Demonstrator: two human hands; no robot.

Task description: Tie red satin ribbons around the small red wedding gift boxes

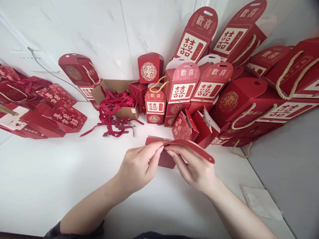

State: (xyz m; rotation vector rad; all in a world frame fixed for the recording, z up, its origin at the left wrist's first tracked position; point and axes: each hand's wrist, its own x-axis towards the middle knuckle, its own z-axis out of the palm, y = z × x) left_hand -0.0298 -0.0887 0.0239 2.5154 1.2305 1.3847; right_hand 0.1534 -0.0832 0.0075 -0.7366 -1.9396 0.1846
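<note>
A thin red cardboard piece (pixel 194 147), seen nearly edge-on, is pinched between both my hands. The fingertips of my left hand (pixel 142 164) close on its left end. My right hand (pixel 195 166) grips it from beneath, with the fingers bent and the far end reaching past the knuckles. Just behind and below my hands is a red gift box (pixel 165 161) on the table, partly covered by them. Whether the cardboard piece is joined to that box, I cannot tell.
Stacked red gift boxes (pixel 184 89) with rope handles fill the back right. A brown carton (pixel 117 85) spills red ribbons (pixel 112 126) onto the white table (pixel 62 179). More red boxes (pixel 66 116) lie at left. White paper (pixel 261 202) rests near the right edge.
</note>
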